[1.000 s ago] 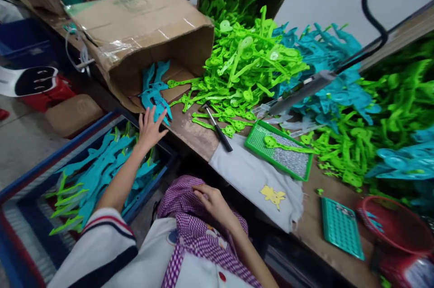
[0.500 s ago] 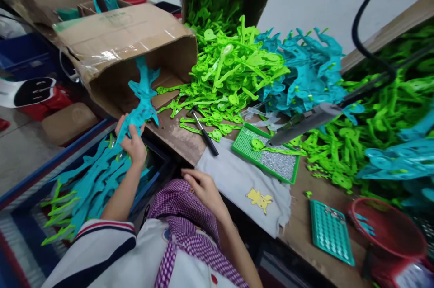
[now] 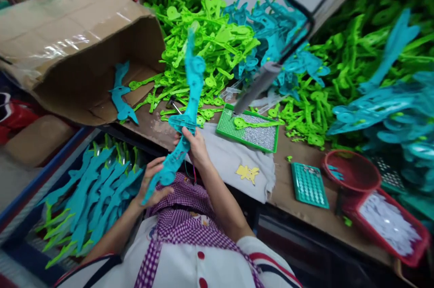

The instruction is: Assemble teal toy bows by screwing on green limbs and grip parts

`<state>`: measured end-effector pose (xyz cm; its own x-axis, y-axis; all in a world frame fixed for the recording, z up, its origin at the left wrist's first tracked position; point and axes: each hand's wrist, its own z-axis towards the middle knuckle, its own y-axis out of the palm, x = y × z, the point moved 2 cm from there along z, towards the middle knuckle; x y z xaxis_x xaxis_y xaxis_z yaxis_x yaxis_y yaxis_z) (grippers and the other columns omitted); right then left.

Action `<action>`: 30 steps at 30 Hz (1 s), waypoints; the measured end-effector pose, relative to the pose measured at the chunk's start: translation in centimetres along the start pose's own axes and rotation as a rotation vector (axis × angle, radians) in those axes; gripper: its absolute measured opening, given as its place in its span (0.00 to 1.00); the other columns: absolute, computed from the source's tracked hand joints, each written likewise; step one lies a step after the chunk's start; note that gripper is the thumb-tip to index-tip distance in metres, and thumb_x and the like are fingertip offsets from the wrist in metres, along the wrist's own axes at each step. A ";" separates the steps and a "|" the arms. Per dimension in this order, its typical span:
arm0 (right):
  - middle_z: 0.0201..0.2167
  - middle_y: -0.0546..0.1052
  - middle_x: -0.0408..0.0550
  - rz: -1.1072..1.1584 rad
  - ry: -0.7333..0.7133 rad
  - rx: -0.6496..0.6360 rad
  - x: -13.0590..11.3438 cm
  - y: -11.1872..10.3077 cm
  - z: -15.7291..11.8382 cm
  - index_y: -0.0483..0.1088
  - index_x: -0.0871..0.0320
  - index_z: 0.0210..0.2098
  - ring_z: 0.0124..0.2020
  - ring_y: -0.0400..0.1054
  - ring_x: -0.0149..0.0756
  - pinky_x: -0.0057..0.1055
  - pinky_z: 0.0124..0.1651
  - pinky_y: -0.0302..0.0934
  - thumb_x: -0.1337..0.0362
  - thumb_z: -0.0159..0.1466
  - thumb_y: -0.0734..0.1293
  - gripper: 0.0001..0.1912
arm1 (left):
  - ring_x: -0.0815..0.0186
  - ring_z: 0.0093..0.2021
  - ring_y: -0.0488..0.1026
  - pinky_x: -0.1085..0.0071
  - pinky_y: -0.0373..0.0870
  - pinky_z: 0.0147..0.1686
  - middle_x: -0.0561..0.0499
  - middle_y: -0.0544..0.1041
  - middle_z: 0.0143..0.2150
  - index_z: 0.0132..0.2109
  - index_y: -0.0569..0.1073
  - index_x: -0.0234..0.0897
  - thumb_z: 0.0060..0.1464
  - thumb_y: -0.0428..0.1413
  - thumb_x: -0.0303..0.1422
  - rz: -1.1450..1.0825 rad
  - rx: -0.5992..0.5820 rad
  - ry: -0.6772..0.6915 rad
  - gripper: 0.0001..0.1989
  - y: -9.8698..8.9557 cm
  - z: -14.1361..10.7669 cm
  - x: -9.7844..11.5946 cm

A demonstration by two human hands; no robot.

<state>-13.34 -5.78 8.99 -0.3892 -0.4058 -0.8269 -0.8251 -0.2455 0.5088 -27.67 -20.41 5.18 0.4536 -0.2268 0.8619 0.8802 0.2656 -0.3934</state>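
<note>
A long blue plastic part [image 3: 194, 98] stands slanted in front of me, reaching from my lap up over the bench. My right hand [image 3: 197, 147] grips it around the middle. Around its lower end my left hand [image 3: 152, 184] is curved, the fingers spread along one side and the thumb on the other; how firmly it holds is hard to tell. Another blue part [image 3: 121, 96] lies at the mouth of the cardboard box [image 3: 84, 30]. Beneath the held part is a grey cloth [image 3: 220, 154] with a yellow figure.
A blue crate [image 3: 68, 152] with blue and green parts is at left. Green parts [image 3: 217, 39] and blue parts [image 3: 271, 30] are heaped behind. A green tray [image 3: 247, 139], a grey-handled tool [image 3: 259, 87], a teal tray [image 3: 310, 186] and a red bowl [image 3: 352, 170] sit rightward.
The view has shifted right. Both hands have come together at a blue part held upright over my lap. A blue part now lies at the box opening, out of my left hand.
</note>
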 end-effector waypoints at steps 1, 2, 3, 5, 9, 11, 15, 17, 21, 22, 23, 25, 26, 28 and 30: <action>0.26 0.77 0.39 -0.006 -0.008 0.030 -0.6 -0.9 -0.2 0.65 0.53 0.39 0.25 0.74 0.34 0.29 0.27 0.70 0.41 0.49 0.74 0.29 | 0.49 0.55 0.74 0.51 0.75 0.49 0.40 0.74 0.55 0.63 0.66 0.48 0.40 0.66 0.57 -0.074 -0.181 -0.025 0.44 -0.2 -0.1 -0.2; 0.23 0.75 0.37 -0.019 -0.018 0.056 -1.0 -1.8 -0.6 0.65 0.53 0.37 0.22 0.72 0.32 0.28 0.25 0.69 0.42 0.49 0.75 0.28 | 0.47 0.55 0.74 0.50 0.75 0.48 0.38 0.74 0.54 0.66 0.62 0.49 0.33 0.70 0.55 -0.168 -0.356 -0.089 0.53 -0.5 -0.2 -0.5; 0.22 0.74 0.36 -0.039 -0.028 0.075 -1.4 -2.7 -1.0 0.64 0.53 0.36 0.20 0.70 0.30 0.28 0.24 0.69 0.43 0.49 0.75 0.27 | 0.46 0.54 0.75 0.50 0.75 0.47 0.38 0.75 0.54 0.68 0.59 0.50 0.28 0.72 0.54 -0.266 -0.511 -0.187 0.59 -0.7 -0.1 -0.7; 0.21 0.73 0.36 -0.084 -0.047 0.102 -1.9 -4.2 -2.0 0.63 0.53 0.35 0.20 0.70 0.30 0.28 0.24 0.69 0.43 0.51 0.74 0.25 | 0.46 0.52 0.76 0.52 0.76 0.44 0.36 0.75 0.52 0.70 0.54 0.50 0.27 0.72 0.55 -0.429 -0.720 -0.355 0.64 -0.4 0.5 -0.7; 0.23 0.74 0.38 -0.191 -0.090 0.137 -2.4 -5.6 -3.5 0.63 0.52 0.36 0.24 0.71 0.33 0.32 0.28 0.71 0.41 0.54 0.71 0.25 | 0.54 0.41 0.80 0.60 0.78 0.36 0.37 0.77 0.51 0.64 0.65 0.43 0.40 0.67 0.55 -0.568 -0.763 -0.611 0.47 4.5 2.6 1.2; 0.29 0.77 0.41 -0.305 -0.149 0.137 -3.0 -6.5 -4.4 0.65 0.52 0.38 0.30 0.73 0.35 0.35 0.35 0.72 0.39 0.55 0.69 0.26 | 0.62 0.30 0.77 0.66 0.76 0.30 0.41 0.80 0.44 0.54 0.72 0.37 0.46 0.63 0.55 -0.513 -0.717 -0.679 0.34 7.5 3.1 2.5; 0.41 0.79 0.46 -0.552 -0.138 -0.073 -3.6 -9.9 -8.6 0.67 0.53 0.52 0.44 0.73 0.37 0.36 0.48 0.69 0.37 0.54 0.69 0.35 | 0.66 0.24 0.74 0.68 0.75 0.27 0.48 0.80 0.37 0.46 0.73 0.36 0.48 0.62 0.52 -0.463 -0.675 -0.621 0.26 10.3 2.8 3.8; 0.35 0.79 0.45 -0.666 -0.045 -0.115 -3.0 -11.5 -11.8 0.70 0.55 0.51 0.39 0.73 0.35 0.34 0.44 0.69 0.38 0.58 0.67 0.32 | 0.65 0.27 0.75 0.67 0.76 0.30 0.50 0.79 0.34 0.43 0.73 0.36 0.49 0.62 0.50 -0.414 -0.645 -0.569 0.23 10.4 2.8 3.6; 0.26 0.77 0.45 -0.829 -0.037 0.164 -2.1 -11.6 -17.4 0.75 0.58 0.35 0.28 0.68 0.31 0.28 0.33 0.63 0.43 0.65 0.61 0.25 | 0.63 0.29 0.77 0.67 0.76 0.33 0.51 0.79 0.30 0.36 0.71 0.37 0.50 0.61 0.48 -0.326 -0.598 -0.463 0.18 11.3 3.3 3.3; 0.26 0.77 0.45 -0.824 -0.058 0.168 -2.1 -10.8 -18.2 0.75 0.58 0.33 0.27 0.68 0.31 0.28 0.32 0.62 0.43 0.66 0.60 0.25 | 0.63 0.28 0.77 0.67 0.75 0.32 0.51 0.78 0.29 0.35 0.70 0.37 0.51 0.60 0.48 -0.315 -0.597 -0.441 0.17 11.9 3.3 3.4; 0.26 0.78 0.45 -0.815 -0.081 0.117 -2.1 -9.8 -18.7 0.75 0.58 0.32 0.27 0.68 0.31 0.27 0.32 0.62 0.44 0.66 0.60 0.25 | 0.63 0.27 0.77 0.68 0.75 0.32 0.51 0.78 0.28 0.35 0.70 0.38 0.51 0.60 0.47 -0.306 -0.598 -0.423 0.17 12.6 3.2 3.5; 0.28 0.79 0.46 -0.821 -0.147 -0.040 -2.5 -7.9 -19.0 0.76 0.58 0.32 0.28 0.69 0.30 0.26 0.34 0.62 0.45 0.66 0.62 0.24 | 0.64 0.26 0.76 0.69 0.73 0.30 0.53 0.77 0.27 0.37 0.69 0.38 0.52 0.59 0.46 -0.278 -0.595 -0.389 0.16 14.1 2.8 3.6; 0.28 0.79 0.46 -0.834 -0.182 -0.097 -2.8 -7.3 -19.1 0.76 0.58 0.33 0.28 0.69 0.30 0.26 0.35 0.62 0.46 0.66 0.63 0.23 | 0.64 0.26 0.76 0.69 0.73 0.29 0.54 0.77 0.26 0.38 0.69 0.38 0.53 0.59 0.45 -0.267 -0.592 -0.362 0.16 14.8 2.6 3.7; 0.27 0.78 0.46 -0.844 -0.233 -0.108 -3.6 -7.5 -19.5 0.76 0.59 0.32 0.27 0.68 0.28 0.25 0.33 0.61 0.46 0.65 0.65 0.22 | 0.64 0.26 0.75 0.69 0.72 0.29 0.53 0.77 0.27 0.42 0.68 0.38 0.54 0.58 0.44 -0.260 -0.593 -0.260 0.15 16.2 2.2 3.9; 0.24 0.76 0.44 -0.830 -0.236 -0.004 -4.4 -9.2 -20.5 0.76 0.60 0.31 0.24 0.64 0.26 0.24 0.29 0.58 0.45 0.63 0.66 0.22 | 0.63 0.30 0.77 0.68 0.74 0.33 0.50 0.79 0.32 0.45 0.69 0.38 0.56 0.57 0.42 -0.266 -0.608 -0.105 0.14 17.4 2.0 4.4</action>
<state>4.38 -19.75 12.86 0.2637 0.0998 -0.9594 -0.8788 -0.3852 -0.2816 -10.62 -14.91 2.70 0.2210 -0.1109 0.9690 0.8963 -0.3686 -0.2466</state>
